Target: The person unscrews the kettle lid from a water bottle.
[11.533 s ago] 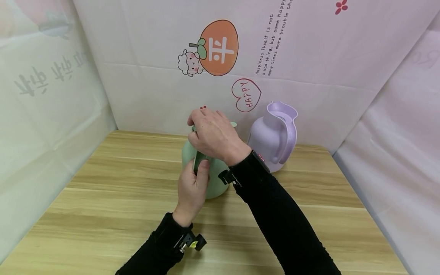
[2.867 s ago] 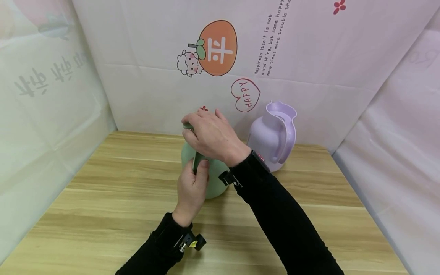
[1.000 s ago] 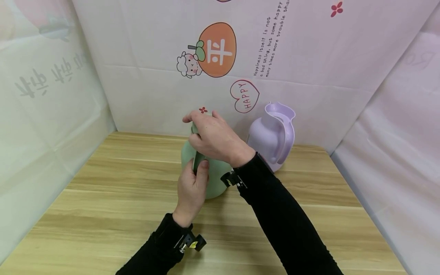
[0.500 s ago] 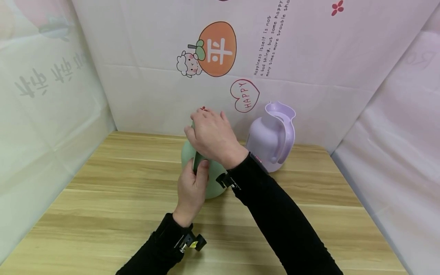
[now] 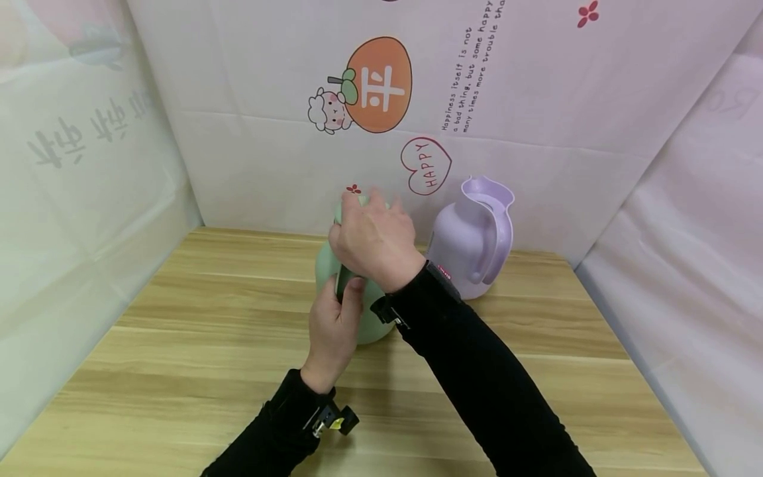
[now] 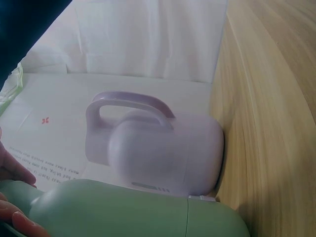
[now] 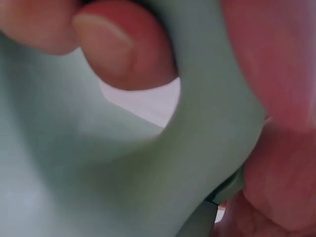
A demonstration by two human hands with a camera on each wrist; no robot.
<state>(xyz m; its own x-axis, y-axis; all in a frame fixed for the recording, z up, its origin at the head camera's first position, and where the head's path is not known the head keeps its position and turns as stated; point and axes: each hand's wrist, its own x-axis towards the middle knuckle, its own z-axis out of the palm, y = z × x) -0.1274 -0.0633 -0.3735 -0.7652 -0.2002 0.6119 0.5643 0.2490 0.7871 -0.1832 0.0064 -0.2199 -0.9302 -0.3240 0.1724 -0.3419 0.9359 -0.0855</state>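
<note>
A green thermos jug (image 5: 373,324) stands upright on the wooden table in the head view. My left hand (image 5: 334,324) grips its handle (image 5: 344,279), with the thumb along the near side. The right wrist view shows fingertips (image 7: 123,49) curled through the handle loop. Over the jug's top, my right hand (image 5: 378,242) holds the lid (image 5: 362,200), its fingers spread round the far side; a green bit of lid shows between them. The rest of the lid and the spout are hidden under that hand. In the left wrist view, fingers (image 6: 15,165) lie beside the jug's neck.
A lilac thermos jug (image 5: 461,242) stands close behind on the right, its handle towards the right. White printed cloth (image 5: 268,165) hangs behind the wooden table (image 5: 197,344) and at both sides.
My right hand has tilted and shifted repeatedly over the green jug's top. Since half a second ago it has turned slightly right, its fingers spreading forward. My left hand keeps its grip.
</note>
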